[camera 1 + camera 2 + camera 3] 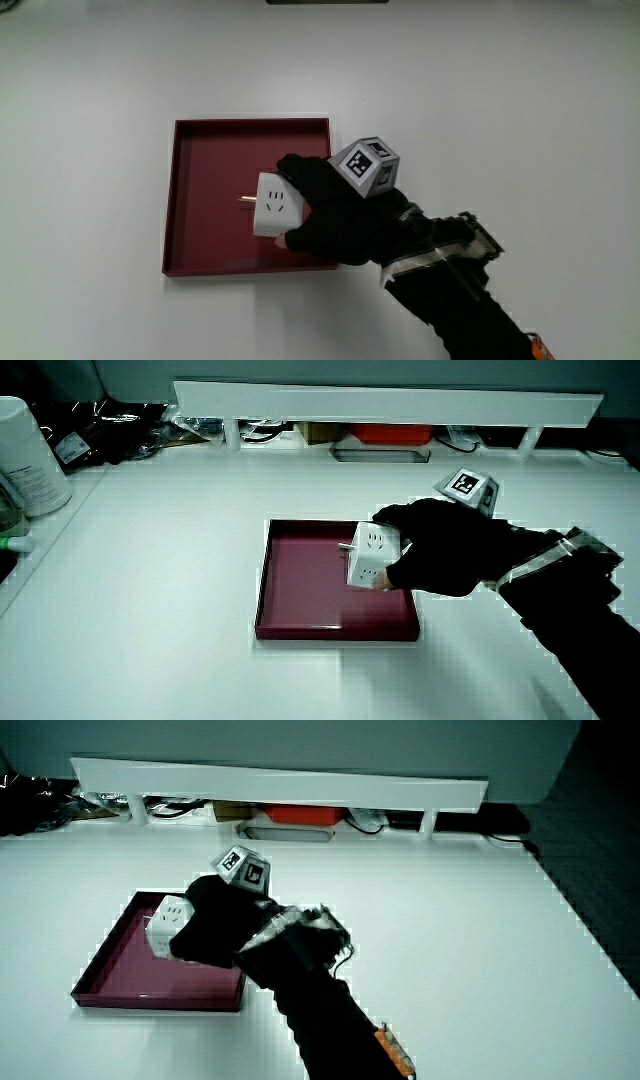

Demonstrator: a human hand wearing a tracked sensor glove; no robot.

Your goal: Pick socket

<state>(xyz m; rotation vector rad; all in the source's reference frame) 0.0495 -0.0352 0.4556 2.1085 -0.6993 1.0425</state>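
Hand (pixel 335 215) grips socket (pixel 275 205) over tray (pixel 200 150), white table (pixel 100 80).

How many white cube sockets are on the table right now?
1: the white cube socket is gripped by the black-gloved hand over the dark red square tray. None other shows.

You see a dark red square tray (pixel 200 200) lying flat on the white table (pixel 100 80). In a side view, a white canister (pixel 28 455) stands at the table's edge, well apart from the tray.
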